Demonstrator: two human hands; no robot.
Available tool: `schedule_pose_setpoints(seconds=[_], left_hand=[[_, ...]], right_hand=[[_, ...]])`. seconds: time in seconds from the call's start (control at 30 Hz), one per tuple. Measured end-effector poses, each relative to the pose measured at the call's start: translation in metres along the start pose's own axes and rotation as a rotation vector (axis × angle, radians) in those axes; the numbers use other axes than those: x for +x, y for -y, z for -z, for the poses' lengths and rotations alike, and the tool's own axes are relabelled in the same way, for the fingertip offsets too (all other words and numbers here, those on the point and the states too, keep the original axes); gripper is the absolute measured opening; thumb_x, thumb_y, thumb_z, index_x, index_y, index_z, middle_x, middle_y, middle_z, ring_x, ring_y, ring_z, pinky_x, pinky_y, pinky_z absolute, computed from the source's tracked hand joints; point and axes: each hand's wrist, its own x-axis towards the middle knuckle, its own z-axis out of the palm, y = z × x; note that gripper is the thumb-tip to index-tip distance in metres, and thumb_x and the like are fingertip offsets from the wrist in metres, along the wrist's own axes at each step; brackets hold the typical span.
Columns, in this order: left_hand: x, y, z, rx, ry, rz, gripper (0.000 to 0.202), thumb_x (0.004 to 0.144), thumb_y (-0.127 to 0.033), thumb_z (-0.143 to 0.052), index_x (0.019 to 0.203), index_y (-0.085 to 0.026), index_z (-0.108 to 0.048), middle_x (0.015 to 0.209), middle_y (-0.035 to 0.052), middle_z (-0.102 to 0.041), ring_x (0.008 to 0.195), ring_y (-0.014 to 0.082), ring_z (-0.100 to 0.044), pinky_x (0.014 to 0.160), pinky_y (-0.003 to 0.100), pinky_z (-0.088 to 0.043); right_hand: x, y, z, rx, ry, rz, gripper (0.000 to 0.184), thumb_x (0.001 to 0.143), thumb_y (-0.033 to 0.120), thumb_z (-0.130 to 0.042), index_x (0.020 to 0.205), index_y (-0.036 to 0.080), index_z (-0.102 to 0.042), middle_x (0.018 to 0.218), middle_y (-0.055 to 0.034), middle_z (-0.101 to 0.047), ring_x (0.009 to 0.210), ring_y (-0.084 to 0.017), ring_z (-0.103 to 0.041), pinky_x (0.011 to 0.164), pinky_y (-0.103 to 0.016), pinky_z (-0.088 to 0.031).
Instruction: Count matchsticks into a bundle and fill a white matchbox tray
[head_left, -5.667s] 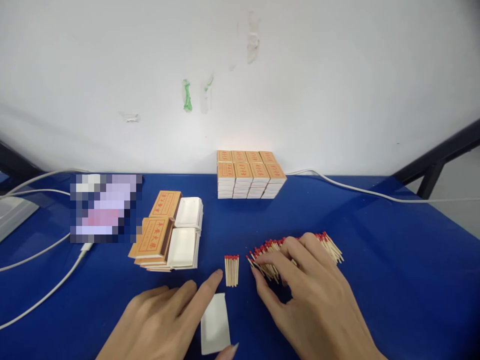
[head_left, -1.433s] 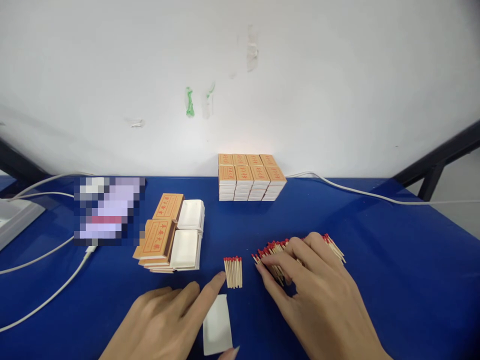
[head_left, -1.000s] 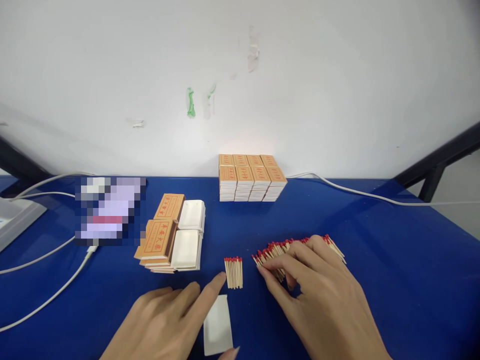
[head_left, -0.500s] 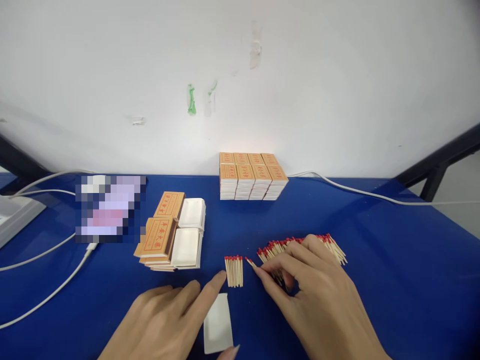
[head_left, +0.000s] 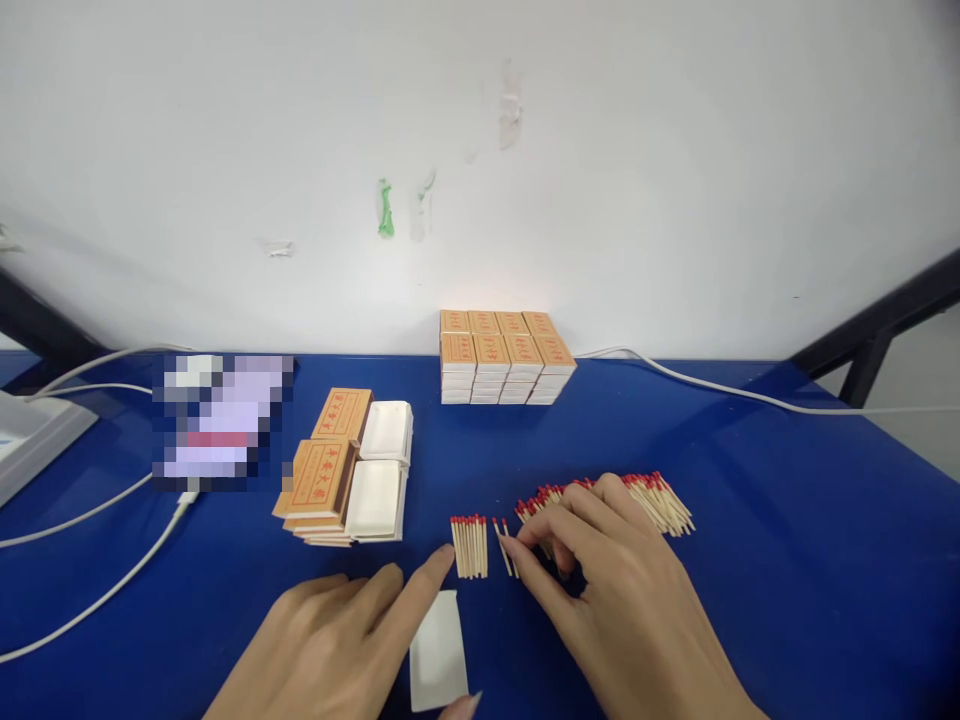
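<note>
Beside the match row [head_left: 469, 546], left hand [head_left: 330, 640] and right hand [head_left: 622, 610] lie open, far from table's [head_left: 862, 430] right edge.

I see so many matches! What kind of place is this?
Probably a workbench for packing matches by hand: the blue table holds a pile of loose matches, stacked matchboxes and white trays.
</note>
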Motion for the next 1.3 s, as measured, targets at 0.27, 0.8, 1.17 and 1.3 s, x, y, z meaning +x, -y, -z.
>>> schedule_pose_setpoints(seconds=[0.27, 0.8, 1.17, 1.3], left_hand=[[-0.0024, -0.0016, 0.0006, -0.044, -0.024, 0.018, 0.052, 0.104, -0.045, -0.065, 0.150, -0.021, -0.063, 0.080, -0.0014, -0.078, 0.055, 0.0180, -0.074, 0.054, 0.028, -0.063], [-0.0026, 0.0015, 0.0003, -0.045, 0.000, 0.006, 0.058, 0.101, -0.042, -0.069, 0.153, -0.019, -0.058, 0.081, -0.0013, -0.078, 0.056, 0.0205, -0.076, 0.052, 0.032, -0.065], [-0.0052, -0.0001, -0.0019, -0.067, -0.013, 0.038, 0.055, 0.104, -0.045, -0.067, 0.154, -0.022, -0.062, 0.084, 0.0003, -0.080, 0.059, 0.0184, -0.076, 0.058, 0.028, -0.065], [0.0005, 0.0012, -0.0001, -0.061, -0.042, 0.032, 0.052, 0.107, -0.048, -0.063, 0.152, -0.022, -0.064, 0.082, 0.0002, -0.079, 0.058, 0.0176, -0.075, 0.057, 0.027, -0.064]], right_hand=[[0.0003, 0.0029, -0.0042, 0.068, 0.027, -0.026, 0.025, 0.105, 0.016, -0.071, 0.082, 0.023, -0.066, 0.080, -0.0030, -0.063, 0.082, -0.025, -0.053, 0.073, -0.042, -0.046], [0.0006, 0.0036, 0.0046, 0.155, -0.013, -0.031, 0.012, 0.101, 0.020, -0.075, 0.089, 0.025, -0.075, 0.081, -0.0027, -0.064, 0.083, -0.024, -0.056, 0.074, -0.042, -0.050], [-0.0039, -0.0011, -0.0003, 0.123, 0.084, -0.043, 0.027, 0.089, 0.022, -0.096, 0.099, 0.026, -0.072, 0.093, -0.0027, -0.065, 0.090, -0.027, -0.059, 0.081, -0.045, -0.051], [-0.0015, 0.0002, 0.0013, 0.125, 0.092, -0.042, 0.026, 0.091, 0.024, -0.095, 0.101, 0.026, -0.070, 0.090, -0.0022, -0.063, 0.088, -0.027, -0.057, 0.079, -0.043, -0.049]])
